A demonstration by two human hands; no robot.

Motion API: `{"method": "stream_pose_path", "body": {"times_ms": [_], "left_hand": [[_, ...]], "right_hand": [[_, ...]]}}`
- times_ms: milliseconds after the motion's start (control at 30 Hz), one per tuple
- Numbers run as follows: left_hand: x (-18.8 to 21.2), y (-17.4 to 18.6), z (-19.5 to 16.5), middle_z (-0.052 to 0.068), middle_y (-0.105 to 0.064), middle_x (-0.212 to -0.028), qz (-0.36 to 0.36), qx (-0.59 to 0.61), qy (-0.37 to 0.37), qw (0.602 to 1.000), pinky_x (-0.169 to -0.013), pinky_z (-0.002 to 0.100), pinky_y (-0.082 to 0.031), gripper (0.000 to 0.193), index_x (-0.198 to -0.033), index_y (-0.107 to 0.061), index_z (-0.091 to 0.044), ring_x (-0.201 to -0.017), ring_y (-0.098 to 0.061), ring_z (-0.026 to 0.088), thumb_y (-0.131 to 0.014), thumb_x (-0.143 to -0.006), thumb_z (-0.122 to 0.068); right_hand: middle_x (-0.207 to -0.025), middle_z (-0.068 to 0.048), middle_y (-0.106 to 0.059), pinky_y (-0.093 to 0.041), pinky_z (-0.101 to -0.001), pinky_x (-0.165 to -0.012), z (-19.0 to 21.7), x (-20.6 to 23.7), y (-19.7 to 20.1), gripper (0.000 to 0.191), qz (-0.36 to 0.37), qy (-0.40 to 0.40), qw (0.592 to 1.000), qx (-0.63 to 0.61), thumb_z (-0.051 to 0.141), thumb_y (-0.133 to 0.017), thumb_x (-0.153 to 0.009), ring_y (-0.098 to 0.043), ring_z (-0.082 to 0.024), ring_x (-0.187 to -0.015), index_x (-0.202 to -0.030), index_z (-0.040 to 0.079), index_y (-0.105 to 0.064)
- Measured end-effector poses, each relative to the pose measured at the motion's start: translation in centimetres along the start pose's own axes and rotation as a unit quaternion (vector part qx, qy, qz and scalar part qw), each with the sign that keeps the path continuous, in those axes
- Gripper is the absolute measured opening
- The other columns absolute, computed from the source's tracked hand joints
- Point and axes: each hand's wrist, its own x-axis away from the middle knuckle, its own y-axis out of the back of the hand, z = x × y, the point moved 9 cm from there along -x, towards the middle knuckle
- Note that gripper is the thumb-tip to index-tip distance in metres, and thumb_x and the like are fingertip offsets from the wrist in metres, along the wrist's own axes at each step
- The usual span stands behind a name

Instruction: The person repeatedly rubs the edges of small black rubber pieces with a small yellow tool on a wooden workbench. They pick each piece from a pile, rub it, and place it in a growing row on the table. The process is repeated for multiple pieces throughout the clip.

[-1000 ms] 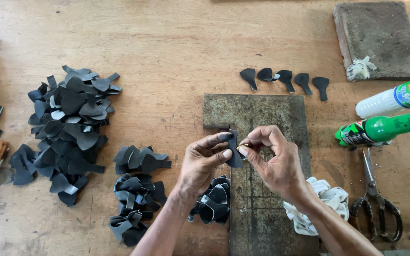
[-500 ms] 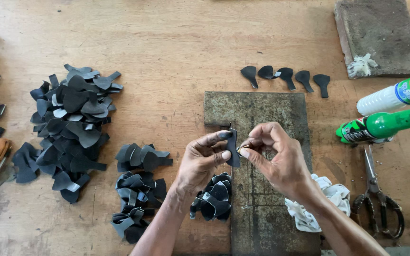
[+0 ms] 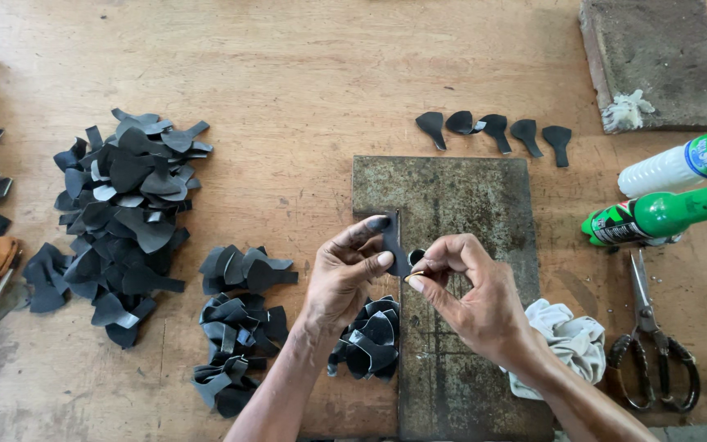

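1. Change over the last second: little. Both hands stay above the stone slab (image 3: 452, 196), working the same small dark leather piece (image 3: 394, 245). The piece has turned from lying between the fingertips to standing nearly upright, its narrow end up. The hands have closed in slightly toward each other.
2. Judgement: the same piece is being worked on, not swapped; nothing has been set down or picked up.
3. Left hand (image 3: 345, 274): thumb and forefinger closed on the piece's edge in a pinch, other fingers curled loosely under.
4. Right hand (image 3: 468, 295): thumb and forefinger pinched together at the piece's lower right side, just beside a small dark round bit there; I cannot tell whether they hold a tool or only the leather.
5. The piece sits over the slab's left edge, about midway down.
6. Slab: rectangular, grey, pitted and mottled, with rust-coloured staining.
7. Left of the slab: a big pile of cut pieces (image 3: 128, 213), thin, matte black-grey, spoon-shaped with narrow tails. A smaller pile (image 3: 235, 327) lies nearer the slab, and a curled bunch (image 3: 370, 340) touches its left edge.
8. Just beyond the slab's far edge: a row of five pieces (image 3: 497, 131), laid apart.
9. Right of the slab: crumpled white rag (image 3: 570, 344), scissors (image 3: 652, 344), green bottle (image 3: 660, 217).
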Motion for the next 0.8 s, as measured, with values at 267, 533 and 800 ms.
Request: {"method": "stream_pose_path", "body": {"times_ms": [267,533,800], "left_hand": [[-0.1,1.9,2.0,0.011,-0.071,-0.105,-0.056,0.037,0.069,0.995,-0.076,0.028,-0.063,0.041,-0.123,-0.06,0.001,-0.091,-0.071,0.017,-0.077,-0.087,0.004],[0.2,1.4,2.6,0.011,-0.071,-0.1,-0.038,-0.026,0.106,0.993,-0.08,0.035,-0.066,0.033,-0.116,-0.068,-0.002,-0.091,-0.073,0.02,-0.077,-0.085,0.0],[0.2,0.0,2.4,0.014,-0.073,-0.107,0.006,0.006,0.098,0.995,-0.084,0.036,-0.065,0.032,-0.117,-0.067,0.005,-0.096,-0.072,0.02,-0.079,-0.087,0.002]], "right_hand": [[-0.095,-0.007,-0.077,-0.062,-0.0308,-0.079,0.6,-0.3,1.6,0.028,-0.047,0.028,0.998,0.006,0.019,-0.076,-0.089,-0.074,-0.015,-0.088,-0.105,0.007,-0.057],[-0.101,-0.009,-0.074,-0.062,-0.0275,-0.083,0.9,-2.2,2.4,0.028,-0.059,0.042,0.996,-0.043,0.017,-0.073,-0.094,-0.073,-0.014,-0.094,-0.109,0.005,-0.052],[-0.097,-0.01,-0.075,-0.063,-0.0295,-0.08,1.2,-2.8,1.7,0.027,-0.025,0.025,0.999,-0.039,0.017,-0.073,-0.093,-0.074,-0.015,-0.092,-0.108,0.005,-0.054]]}}
